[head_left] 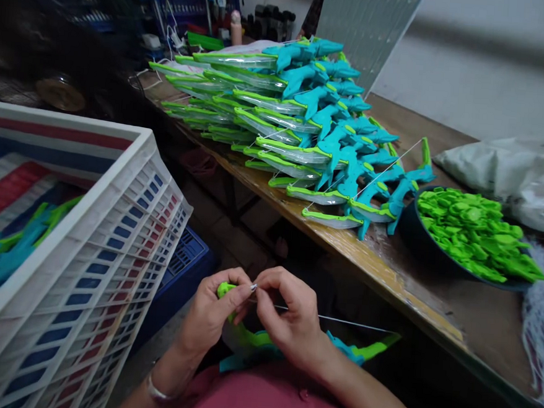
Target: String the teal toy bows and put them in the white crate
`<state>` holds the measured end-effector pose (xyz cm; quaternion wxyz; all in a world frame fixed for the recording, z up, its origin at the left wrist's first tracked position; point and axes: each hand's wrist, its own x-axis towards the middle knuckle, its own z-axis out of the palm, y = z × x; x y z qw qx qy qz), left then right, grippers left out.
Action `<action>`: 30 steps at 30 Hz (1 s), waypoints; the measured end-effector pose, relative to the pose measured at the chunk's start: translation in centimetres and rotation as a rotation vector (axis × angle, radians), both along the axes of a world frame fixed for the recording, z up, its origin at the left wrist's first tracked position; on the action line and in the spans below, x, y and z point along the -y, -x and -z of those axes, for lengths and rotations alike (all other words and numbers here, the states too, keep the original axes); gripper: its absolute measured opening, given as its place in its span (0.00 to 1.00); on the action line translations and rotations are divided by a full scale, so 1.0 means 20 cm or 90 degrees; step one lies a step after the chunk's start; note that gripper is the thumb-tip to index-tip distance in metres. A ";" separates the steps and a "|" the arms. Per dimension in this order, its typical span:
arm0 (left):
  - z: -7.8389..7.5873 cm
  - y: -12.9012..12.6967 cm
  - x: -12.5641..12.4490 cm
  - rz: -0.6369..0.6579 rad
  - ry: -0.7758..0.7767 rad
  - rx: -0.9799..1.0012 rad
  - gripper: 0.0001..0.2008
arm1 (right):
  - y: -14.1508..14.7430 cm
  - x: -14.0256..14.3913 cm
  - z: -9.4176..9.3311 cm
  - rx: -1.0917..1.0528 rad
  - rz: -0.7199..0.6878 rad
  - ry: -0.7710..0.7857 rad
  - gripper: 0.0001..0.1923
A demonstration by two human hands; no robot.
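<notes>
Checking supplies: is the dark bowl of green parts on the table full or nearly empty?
Full: the dark bowl on the table is heaped with green parts rising above its rim.

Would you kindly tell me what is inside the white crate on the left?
The white crate holds teal and green toy pieces lying on a red, white and blue striped liner. Its near wall hides the rest of the bottom.

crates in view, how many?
2: a white crate at left holding teal and green parts, and a blue crate on the floor behind it, mostly hidden. More may be out of view.
</notes>
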<state>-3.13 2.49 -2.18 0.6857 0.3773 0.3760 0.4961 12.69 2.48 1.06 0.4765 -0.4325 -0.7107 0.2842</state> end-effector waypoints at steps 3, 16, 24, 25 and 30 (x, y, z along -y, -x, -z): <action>-0.01 0.01 0.00 0.011 -0.013 0.008 0.14 | 0.01 0.01 0.00 -0.041 0.000 0.015 0.07; -0.02 0.01 0.01 0.019 -0.011 -0.024 0.17 | -0.02 0.03 -0.02 0.028 -0.050 -0.010 0.02; 0.01 0.02 0.02 0.008 -0.054 -0.051 0.17 | -0.13 0.04 -0.07 0.192 -0.098 -0.027 0.08; 0.02 0.02 0.01 0.014 -0.057 -0.053 0.17 | -0.15 0.06 -0.08 0.232 -0.097 -0.019 0.09; 0.03 0.00 -0.01 0.095 -0.095 -0.039 0.18 | -0.15 0.16 -0.13 0.398 -0.087 -0.021 0.10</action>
